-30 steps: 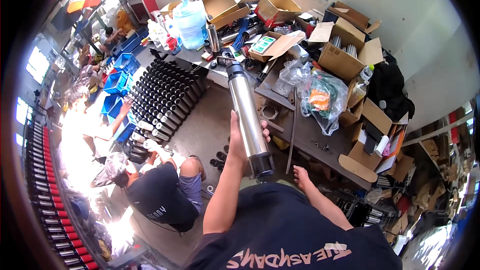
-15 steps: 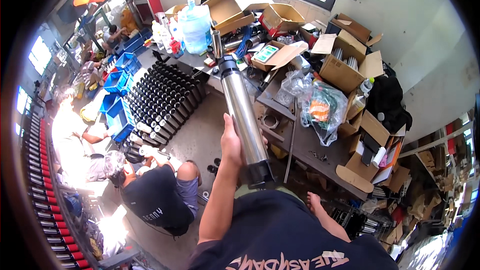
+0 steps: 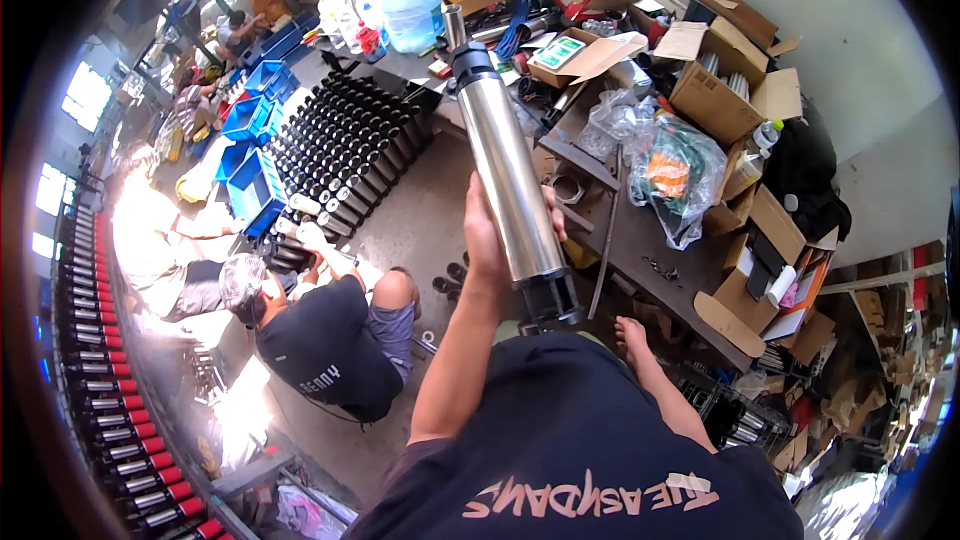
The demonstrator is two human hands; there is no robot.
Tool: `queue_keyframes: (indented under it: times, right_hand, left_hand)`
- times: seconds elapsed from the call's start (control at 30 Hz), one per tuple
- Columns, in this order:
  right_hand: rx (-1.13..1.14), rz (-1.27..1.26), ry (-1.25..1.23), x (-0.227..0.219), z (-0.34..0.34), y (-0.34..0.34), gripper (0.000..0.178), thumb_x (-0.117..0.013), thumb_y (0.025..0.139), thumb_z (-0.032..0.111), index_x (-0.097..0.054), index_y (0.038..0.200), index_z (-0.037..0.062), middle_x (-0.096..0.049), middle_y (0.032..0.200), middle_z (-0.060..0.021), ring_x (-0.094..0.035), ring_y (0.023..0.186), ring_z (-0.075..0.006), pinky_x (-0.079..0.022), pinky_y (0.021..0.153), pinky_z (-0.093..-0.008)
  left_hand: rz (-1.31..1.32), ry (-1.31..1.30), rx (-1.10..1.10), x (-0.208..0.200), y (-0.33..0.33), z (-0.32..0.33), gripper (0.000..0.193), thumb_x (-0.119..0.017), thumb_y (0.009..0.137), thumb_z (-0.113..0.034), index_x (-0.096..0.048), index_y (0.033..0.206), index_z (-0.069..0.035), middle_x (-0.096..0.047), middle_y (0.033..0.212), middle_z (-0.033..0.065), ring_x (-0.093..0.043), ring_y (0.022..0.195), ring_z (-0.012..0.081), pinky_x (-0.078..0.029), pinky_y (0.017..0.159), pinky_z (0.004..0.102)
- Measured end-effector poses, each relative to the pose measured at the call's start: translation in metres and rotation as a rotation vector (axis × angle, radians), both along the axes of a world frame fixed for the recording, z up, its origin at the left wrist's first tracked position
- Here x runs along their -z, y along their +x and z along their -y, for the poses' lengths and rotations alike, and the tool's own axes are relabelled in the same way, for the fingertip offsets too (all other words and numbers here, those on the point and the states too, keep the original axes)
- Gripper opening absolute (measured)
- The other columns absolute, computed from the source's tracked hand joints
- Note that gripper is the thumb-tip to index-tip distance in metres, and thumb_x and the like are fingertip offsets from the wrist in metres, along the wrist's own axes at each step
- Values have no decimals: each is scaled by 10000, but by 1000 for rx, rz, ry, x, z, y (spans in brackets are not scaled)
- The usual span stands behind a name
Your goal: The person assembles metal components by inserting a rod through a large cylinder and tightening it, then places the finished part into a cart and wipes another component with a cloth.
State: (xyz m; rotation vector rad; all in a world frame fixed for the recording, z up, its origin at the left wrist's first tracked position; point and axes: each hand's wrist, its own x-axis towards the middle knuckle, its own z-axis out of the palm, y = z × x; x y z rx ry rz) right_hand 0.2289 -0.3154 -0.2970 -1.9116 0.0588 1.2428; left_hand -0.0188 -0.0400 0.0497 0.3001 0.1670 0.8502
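Note:
In front of my body, a long shiny steel cylinder (image 3: 512,175) with black end pieces leans away from me; it looks like a submersible pump. My left hand (image 3: 484,240) is closed around its lower half, with fingertips showing on the far side. A narrower metal tube (image 3: 456,26) shows at its upper end, whether joined or behind I cannot tell. The lower black end hangs just beyond my shirt. My right hand (image 3: 631,338) is lowered, apart from the cylinder, fingers loosely bent and nothing visible in them. Nearest to it is the workbench edge (image 3: 660,312).
Cardboard boxes (image 3: 722,92), a plastic bag (image 3: 680,172) and a blue water jug (image 3: 410,2) crowd the bench. Left of it stand black-ended cylinders (image 3: 350,130) in rows, beside blue bins (image 3: 257,190). A co-worker in a dark shirt (image 3: 330,350) sits close on my left.
The view has tilted down and left, so the surroundings sit higher and further right. My left hand keeps its hold on the steel cylinder. The seated co-worker's arm reaches closer to the rows.

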Motion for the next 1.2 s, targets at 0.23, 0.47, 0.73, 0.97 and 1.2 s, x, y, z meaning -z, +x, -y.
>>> queue_keyframes:
  times: [0.23,0.47,0.73,0.97,1.2]
  right_hand:
    - [-35,-18,-87,14,43,2,241,-682,904,330,-635,976,105,-566,766,24,-464,593,-89,-352,506,-275]
    - [-185,78,-222,20,72,-6,249,-725,867,291,-675,910,51,-604,727,-10,-500,581,-125,-381,511,-299]
    - [-202,118,-79,46,28,-2,358,-753,830,279,-678,1068,22,-681,839,-60,-599,713,-139,-482,619,-291]
    - [-324,-135,80,-12,-79,-13,662,-698,861,408,-462,1405,113,-554,1313,-124,-477,1267,-277,-388,997,-492]
    - [-29,-168,80,-11,-95,-8,332,-675,939,424,-577,840,122,-571,717,-14,-609,630,-177,-493,565,-341]
  left_hand:
    - [-127,137,-13,-13,-1,4,704,-196,1025,-629,-514,1170,-18,-601,889,188,-640,692,306,-564,612,432]
    - [-213,166,-41,-14,-13,5,727,-191,1026,-643,-520,1205,-20,-620,916,162,-650,715,289,-565,648,424]
    - [-168,112,43,-11,-6,2,731,-194,1024,-638,-518,1210,-10,-619,919,199,-650,706,319,-575,622,450]
    - [-267,-144,158,8,0,-14,767,-191,1017,-657,-521,1200,10,-646,895,190,-679,736,345,-592,656,487]
    - [-304,-274,220,27,8,-22,726,-172,1044,-581,-451,1277,47,-610,1005,249,-645,821,387,-573,717,544]
